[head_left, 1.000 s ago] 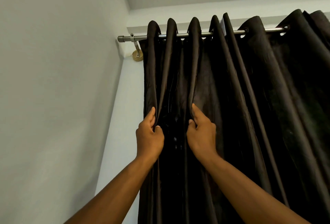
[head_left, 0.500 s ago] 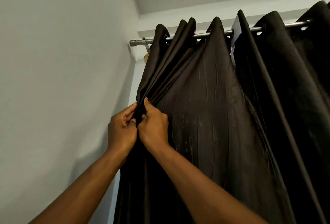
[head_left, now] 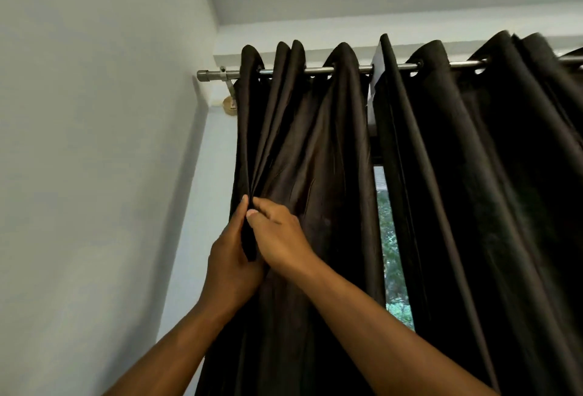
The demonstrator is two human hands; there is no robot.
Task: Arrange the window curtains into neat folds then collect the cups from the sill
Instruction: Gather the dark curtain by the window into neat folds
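Dark brown satin curtain [head_left: 315, 156] hangs pleated from my rod [head_left: 315, 70]; left hand [head_left: 232, 264] and right hand [head_left: 279, 238] pinch its gathered folds together.

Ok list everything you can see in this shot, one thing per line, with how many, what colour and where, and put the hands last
curtain panels: two, dark brown, hanging from the rod; the left one is gathered into folds
curtain rod: one, silver metal, across the top, with its end cap at the left
rod bracket: one, metal with a tan base, on the wall under the rod's left end
window gap: one, green foliage showing, between the two panels
walls: pale grey, left and behind
cups, sill: not in view
left hand: one, gripping the gathered folds at the left panel's edge
right hand: one, fingers pinching the same folds, touching the left hand
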